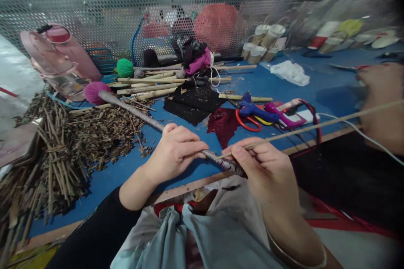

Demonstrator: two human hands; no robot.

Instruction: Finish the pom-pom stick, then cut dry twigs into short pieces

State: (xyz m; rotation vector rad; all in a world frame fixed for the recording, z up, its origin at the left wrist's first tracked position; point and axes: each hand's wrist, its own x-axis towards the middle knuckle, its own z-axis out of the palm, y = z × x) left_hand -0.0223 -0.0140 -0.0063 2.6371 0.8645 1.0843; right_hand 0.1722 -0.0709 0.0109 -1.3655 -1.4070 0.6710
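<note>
My left hand is closed round a long stick wrapped in grey material, with a magenta ball on its far-left end. The stick slants down to the right, and its thicker, darker end lies by my right hand. Between the thumb and fingers of that hand is a thin, pale stick, reaching up past the right edge. Its near tip touches or nearly touches the wrapped stick between my hands. Whether my right fingers also grip the wrapped stick is hidden.
Dried leaves and a bundle of thin stalks cover the left. Beyond my hands lie black cloth, dark red cloth, scissors and a purple device. Pink bottles stand back left. Another person's hand is at right.
</note>
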